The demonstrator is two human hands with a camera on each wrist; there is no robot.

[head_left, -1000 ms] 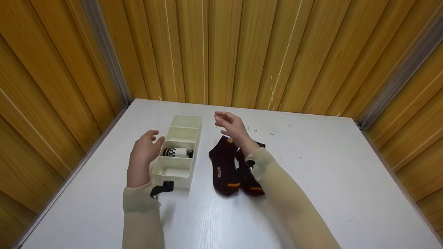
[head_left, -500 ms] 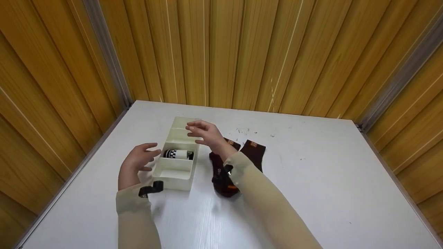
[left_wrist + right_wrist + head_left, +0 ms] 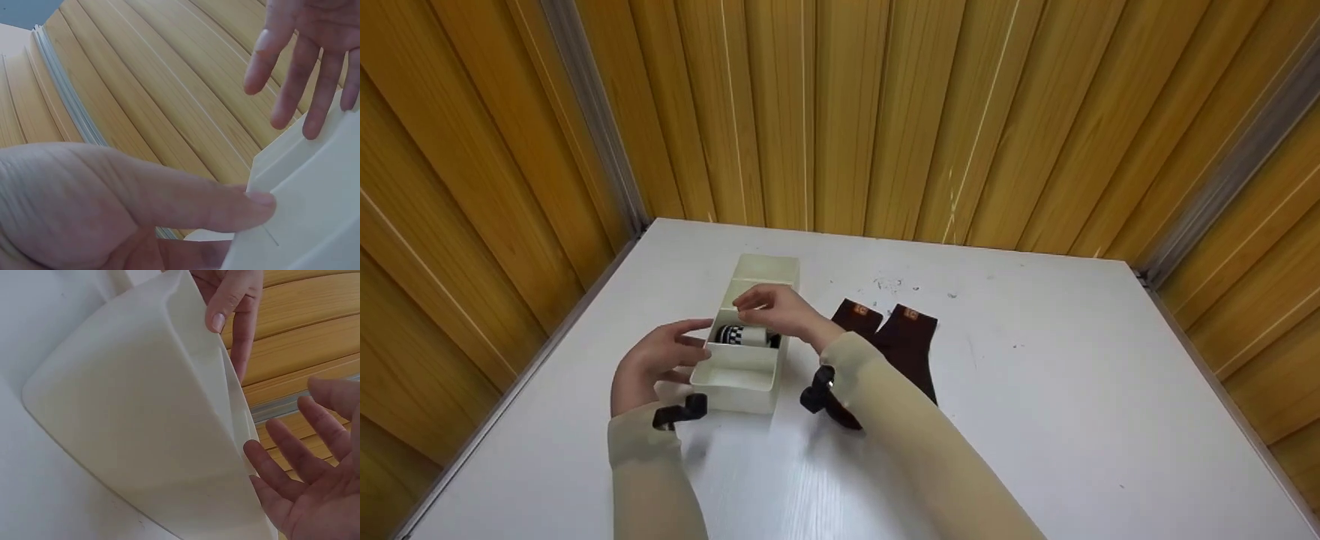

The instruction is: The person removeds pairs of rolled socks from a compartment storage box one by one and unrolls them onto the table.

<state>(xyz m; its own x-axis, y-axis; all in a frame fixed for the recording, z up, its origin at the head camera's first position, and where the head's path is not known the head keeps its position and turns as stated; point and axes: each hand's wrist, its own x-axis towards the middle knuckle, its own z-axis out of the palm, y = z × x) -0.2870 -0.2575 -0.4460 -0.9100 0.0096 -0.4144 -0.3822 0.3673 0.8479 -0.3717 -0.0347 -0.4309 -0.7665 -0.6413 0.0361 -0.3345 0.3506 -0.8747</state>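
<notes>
Four compartments in a row make up the cream organizer box (image 3: pixel 744 367), which sits on the white table (image 3: pixel 1035 420) left of centre, its long side running away from the person. One compartment, the second from the near end, holds a rolled black-and-white sock (image 3: pixel 741 334); what the others hold cannot be made out.

The left hand (image 3: pixel 656 361) rests against the box's left wall: in the left wrist view its thumb (image 3: pixel 225 202) lies flat along the cream rim, and in the head view its fingers reach toward the top edge, so the hand touches the box with fingers nearly straight rather than wrapped round it. The right hand (image 3: pixel 772 311) hovers over the middle of the box, above the rolled sock, fingers spread apart and loosely bent, holding nothing; the right wrist view shows its open palm (image 3: pixel 315 495) just beside the box's outer wall.

Just right of the box, partly hidden by the right forearm, a pair of dark maroon socks (image 3: pixel 904 345) lies flat on the table, cuffs pointing away. Behind the table stand ribbed orange-brown wall panels (image 3: pixel 840 112).
</notes>
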